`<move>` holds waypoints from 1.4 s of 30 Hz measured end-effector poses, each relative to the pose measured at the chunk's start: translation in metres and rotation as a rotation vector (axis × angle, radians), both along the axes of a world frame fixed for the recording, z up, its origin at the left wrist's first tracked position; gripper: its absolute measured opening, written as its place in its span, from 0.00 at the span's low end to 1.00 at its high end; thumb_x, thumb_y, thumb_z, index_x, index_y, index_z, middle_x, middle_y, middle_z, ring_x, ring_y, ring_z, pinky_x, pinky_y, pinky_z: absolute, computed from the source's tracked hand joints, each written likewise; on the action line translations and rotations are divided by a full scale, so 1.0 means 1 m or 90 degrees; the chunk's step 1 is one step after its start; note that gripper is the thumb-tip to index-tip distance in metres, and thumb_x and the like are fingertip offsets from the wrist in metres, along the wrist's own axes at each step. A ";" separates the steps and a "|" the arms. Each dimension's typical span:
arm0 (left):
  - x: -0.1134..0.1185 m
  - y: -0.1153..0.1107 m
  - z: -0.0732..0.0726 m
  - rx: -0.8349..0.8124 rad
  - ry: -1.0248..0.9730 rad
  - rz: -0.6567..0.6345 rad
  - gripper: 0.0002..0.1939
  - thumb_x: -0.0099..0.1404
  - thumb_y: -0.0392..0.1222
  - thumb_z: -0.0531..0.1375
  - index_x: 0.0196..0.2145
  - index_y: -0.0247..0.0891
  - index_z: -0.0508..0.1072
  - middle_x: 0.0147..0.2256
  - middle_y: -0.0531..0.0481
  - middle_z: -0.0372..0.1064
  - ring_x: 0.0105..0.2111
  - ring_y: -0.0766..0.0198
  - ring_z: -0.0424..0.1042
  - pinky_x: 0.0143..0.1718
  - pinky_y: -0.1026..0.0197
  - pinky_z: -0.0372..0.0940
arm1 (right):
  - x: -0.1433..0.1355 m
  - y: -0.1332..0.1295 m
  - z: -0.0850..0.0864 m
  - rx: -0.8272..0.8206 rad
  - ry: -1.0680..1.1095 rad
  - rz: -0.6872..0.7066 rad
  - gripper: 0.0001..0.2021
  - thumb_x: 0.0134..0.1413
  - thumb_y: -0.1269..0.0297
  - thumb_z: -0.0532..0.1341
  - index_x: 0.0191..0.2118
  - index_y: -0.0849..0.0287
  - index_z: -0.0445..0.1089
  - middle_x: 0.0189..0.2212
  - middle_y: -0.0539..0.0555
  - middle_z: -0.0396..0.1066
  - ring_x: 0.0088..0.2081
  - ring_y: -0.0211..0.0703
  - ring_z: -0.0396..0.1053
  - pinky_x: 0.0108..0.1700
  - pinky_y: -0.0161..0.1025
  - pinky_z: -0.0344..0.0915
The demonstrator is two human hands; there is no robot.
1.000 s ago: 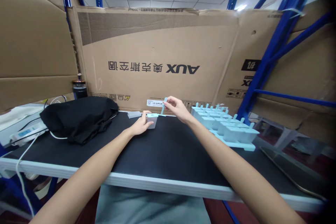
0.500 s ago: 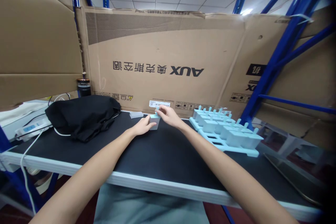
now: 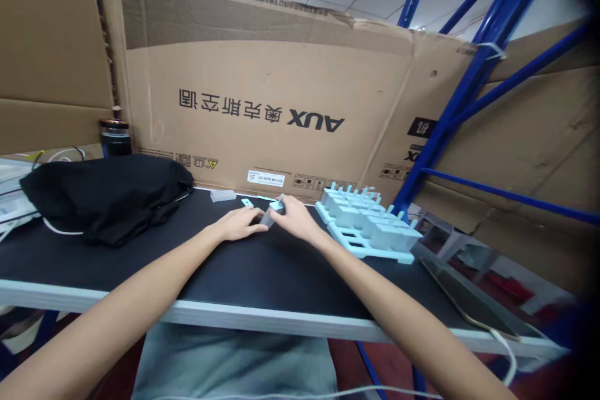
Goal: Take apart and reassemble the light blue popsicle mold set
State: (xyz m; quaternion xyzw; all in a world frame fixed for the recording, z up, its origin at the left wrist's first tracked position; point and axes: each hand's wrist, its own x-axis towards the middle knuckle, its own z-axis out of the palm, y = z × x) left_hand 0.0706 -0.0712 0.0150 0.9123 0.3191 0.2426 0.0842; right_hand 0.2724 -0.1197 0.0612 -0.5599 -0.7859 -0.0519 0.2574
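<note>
Between my hands is a small translucent popsicle mold (image 3: 267, 220), tilted on the black tabletop, with a light-blue lid (image 3: 276, 205) at its upper end. My right hand (image 3: 296, 217) is closed around the lid end from the right. From the left, the thumb and fingers of my left hand (image 3: 239, 224) close on the mold's lower side. Just behind my left hand lies a light-blue stick piece (image 3: 247, 202); more thin light-blue plastic shows behind the mold, partly hidden by my fingers. Another translucent mold piece (image 3: 223, 195) lies farther back to the left.
At the right stands a light-blue popsicle mold set (image 3: 370, 219) with several upright handles in its rack. A dark flat tablet-like object (image 3: 462, 294) lies at the right edge. Black cloth (image 3: 107, 194) and a dark jar (image 3: 115, 137) are at left; cardboard (image 3: 262, 75) walls the back.
The mold has gone from upright to tilted. My right hand has moved from pinching the lid's handle to wrapping around the lid end. The camera view has shifted and rolled slightly.
</note>
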 end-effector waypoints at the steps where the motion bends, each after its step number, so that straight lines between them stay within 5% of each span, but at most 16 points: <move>1: -0.001 0.001 0.001 0.023 0.008 0.015 0.26 0.64 0.62 0.49 0.50 0.42 0.66 0.48 0.45 0.68 0.48 0.54 0.66 0.49 0.56 0.59 | 0.016 -0.008 0.008 0.020 -0.031 -0.023 0.20 0.57 0.50 0.51 0.44 0.62 0.66 0.40 0.60 0.69 0.42 0.47 0.66 0.45 0.40 0.60; 6: -0.019 0.022 -0.002 0.130 0.020 0.247 0.25 0.66 0.55 0.49 0.53 0.37 0.64 0.59 0.39 0.56 0.61 0.48 0.50 0.59 0.48 0.47 | 0.117 -0.047 0.040 0.128 -0.224 -0.336 0.24 0.56 0.48 0.49 0.47 0.63 0.68 0.43 0.65 0.70 0.48 0.59 0.61 0.46 0.51 0.55; 11: -0.042 0.038 -0.011 0.005 0.077 0.489 0.28 0.62 0.55 0.52 0.55 0.36 0.63 0.62 0.35 0.49 0.62 0.39 0.43 0.58 0.41 0.46 | 0.167 -0.062 0.024 0.090 -0.345 -0.424 0.24 0.58 0.48 0.46 0.39 0.63 0.70 0.41 0.64 0.71 0.47 0.58 0.58 0.45 0.56 0.51; 16: -0.044 0.034 -0.008 -0.009 0.057 0.516 0.24 0.61 0.53 0.53 0.52 0.41 0.64 0.54 0.36 0.57 0.56 0.43 0.55 0.52 0.47 0.56 | 0.159 -0.061 0.009 0.160 -0.356 -0.429 0.25 0.58 0.50 0.47 0.45 0.65 0.69 0.40 0.65 0.70 0.46 0.57 0.57 0.45 0.55 0.50; 23: -0.044 0.032 -0.005 -0.042 0.035 0.528 0.20 0.59 0.51 0.54 0.48 0.44 0.65 0.49 0.39 0.56 0.48 0.46 0.62 0.44 0.49 0.62 | 0.157 -0.063 -0.002 0.212 -0.388 -0.436 0.25 0.59 0.49 0.47 0.35 0.64 0.72 0.41 0.66 0.67 0.48 0.59 0.55 0.46 0.55 0.48; 30: -0.045 0.030 -0.003 -0.089 -0.007 0.535 0.19 0.59 0.53 0.55 0.47 0.46 0.65 0.49 0.40 0.58 0.51 0.45 0.61 0.44 0.50 0.62 | 0.154 -0.058 -0.018 0.247 -0.360 -0.423 0.23 0.60 0.51 0.46 0.41 0.64 0.71 0.45 0.66 0.65 0.50 0.59 0.54 0.51 0.60 0.43; 37: -0.047 0.036 -0.007 -0.097 -0.079 0.526 0.25 0.57 0.52 0.58 0.50 0.43 0.63 0.49 0.38 0.65 0.50 0.44 0.64 0.46 0.50 0.61 | 0.136 -0.066 -0.008 0.310 -0.289 -0.414 0.28 0.61 0.50 0.44 0.54 0.67 0.62 0.53 0.69 0.60 0.55 0.61 0.52 0.55 0.63 0.40; 40: -0.047 0.045 -0.009 -0.092 -0.225 0.492 0.28 0.52 0.48 0.64 0.49 0.40 0.62 0.48 0.40 0.67 0.48 0.50 0.67 0.45 0.54 0.62 | 0.100 -0.049 -0.001 0.351 -0.209 -0.328 0.30 0.61 0.49 0.45 0.61 0.67 0.54 0.55 0.70 0.58 0.56 0.62 0.51 0.54 0.60 0.45; 42: -0.046 0.050 -0.008 -0.061 -0.340 0.442 0.31 0.49 0.44 0.66 0.49 0.38 0.62 0.47 0.42 0.68 0.45 0.56 0.69 0.46 0.57 0.63 | 0.065 -0.024 -0.003 0.276 -0.188 -0.171 0.28 0.61 0.51 0.46 0.60 0.63 0.57 0.52 0.67 0.61 0.53 0.58 0.55 0.52 0.54 0.52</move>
